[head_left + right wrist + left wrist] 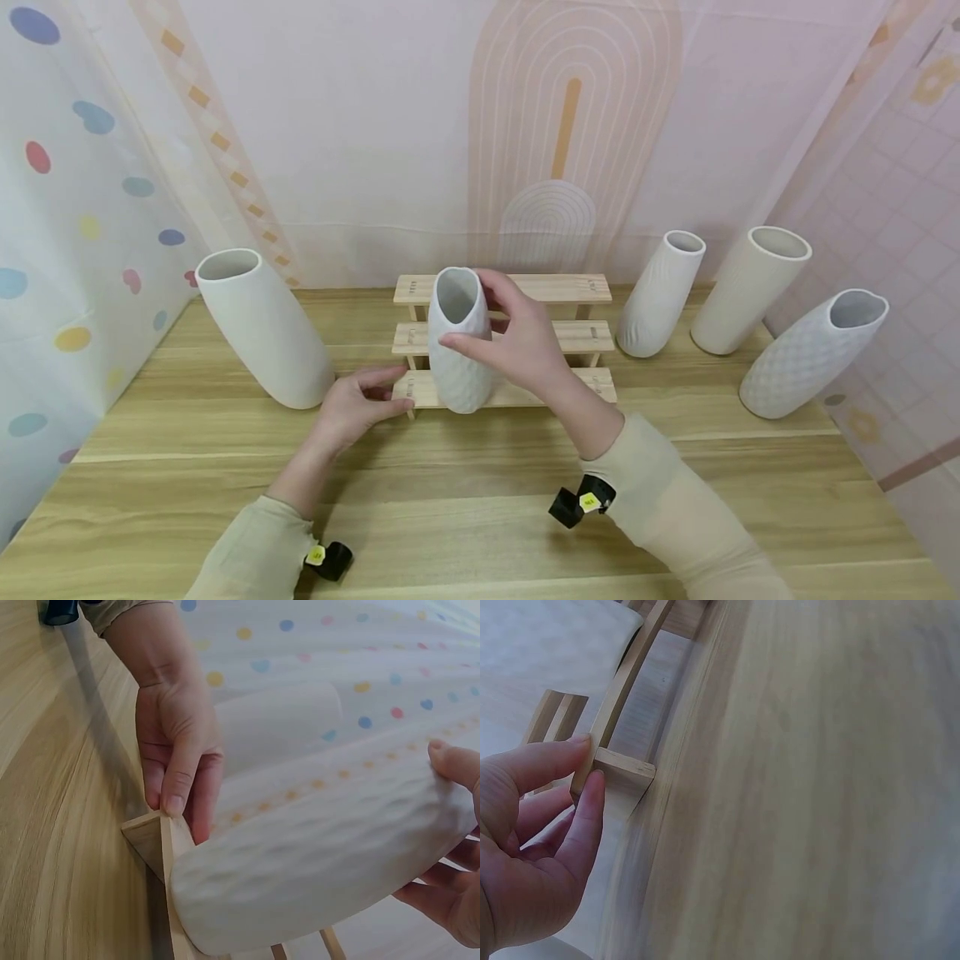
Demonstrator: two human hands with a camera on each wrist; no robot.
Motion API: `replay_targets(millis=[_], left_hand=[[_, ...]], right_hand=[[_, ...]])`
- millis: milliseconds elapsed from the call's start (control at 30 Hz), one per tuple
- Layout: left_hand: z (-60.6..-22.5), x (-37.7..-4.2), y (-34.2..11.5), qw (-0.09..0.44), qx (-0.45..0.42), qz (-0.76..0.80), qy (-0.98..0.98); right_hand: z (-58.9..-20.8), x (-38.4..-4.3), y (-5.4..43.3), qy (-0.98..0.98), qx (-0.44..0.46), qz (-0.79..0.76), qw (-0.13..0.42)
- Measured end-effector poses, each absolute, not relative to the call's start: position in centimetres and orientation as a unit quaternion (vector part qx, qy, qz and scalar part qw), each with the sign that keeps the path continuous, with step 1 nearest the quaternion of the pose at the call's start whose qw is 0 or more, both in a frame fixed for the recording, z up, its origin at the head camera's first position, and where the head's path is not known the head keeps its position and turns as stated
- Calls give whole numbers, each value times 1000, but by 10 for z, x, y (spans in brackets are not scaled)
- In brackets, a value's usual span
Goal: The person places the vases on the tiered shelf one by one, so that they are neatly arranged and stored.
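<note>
My right hand [522, 340] grips a white dimpled vase [463, 375] near its top, thumb in front and fingers round the far side. The vase stands upright over the lowest step of a three-tier wooden rack [540, 392]; its base overlaps that step in the head view and sits close on the board in the right wrist view [315, 877]. With thumb and fingertips, my left hand [358, 408] pinches the left end of the lowest step. In the left wrist view the thumb and fingers [592, 802] lie on either side of the board's end.
A smooth white vase [262, 333] stands left of the rack. To the right are a ribbed white vase [656, 300], a plain cream vase [746, 292] and a diamond-textured vase [802, 358]. Patterned cloth [360, 125] hangs behind the wooden table [465, 500].
</note>
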State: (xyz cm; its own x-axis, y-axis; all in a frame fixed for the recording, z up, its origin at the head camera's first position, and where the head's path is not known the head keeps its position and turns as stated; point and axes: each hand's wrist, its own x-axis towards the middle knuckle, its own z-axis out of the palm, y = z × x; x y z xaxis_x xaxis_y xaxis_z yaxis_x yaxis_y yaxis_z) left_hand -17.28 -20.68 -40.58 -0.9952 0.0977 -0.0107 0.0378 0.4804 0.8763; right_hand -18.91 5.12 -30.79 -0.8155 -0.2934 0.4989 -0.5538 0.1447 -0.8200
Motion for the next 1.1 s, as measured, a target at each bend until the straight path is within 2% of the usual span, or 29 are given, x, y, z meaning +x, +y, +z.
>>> replay_targets(millis=[833, 1100], left_hand=[[-406, -173, -206, 25, 43, 504, 862], [-408, -174, -207, 21, 46, 506, 861]], right_hand=[[-306, -191, 38, -764, 268, 576, 111], [-306, -192, 38, -773, 260, 572, 88]])
